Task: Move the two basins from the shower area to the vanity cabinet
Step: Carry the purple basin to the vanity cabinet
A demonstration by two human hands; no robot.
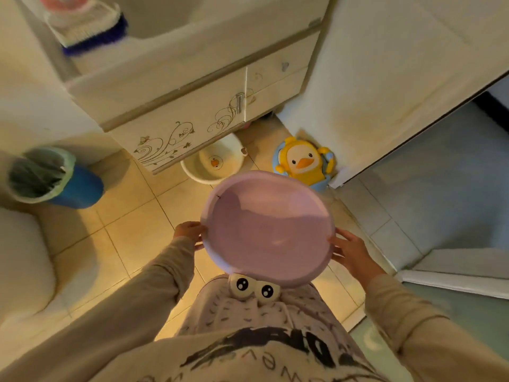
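I hold a round purple basin (pixel 268 230) in front of my body, tilted so its empty inside faces me. My left hand (pixel 190 232) grips its left rim and my right hand (pixel 351 250) clasps its right rim. A smaller white basin (pixel 212 162) with a duck picture inside sits on the floor, half tucked under the vanity cabinet (pixel 192 106). The cabinet has white doors with swirl decoration and stands straight ahead of the purple basin.
A yellow duck potty (pixel 304 161) sits on the floor to the right of the white basin, against the wall. A blue bin (pixel 52 176) with a green liner stands left of the cabinet. A brush (pixel 91 28) lies on the vanity top. The toilet (pixel 22 260) is at left.
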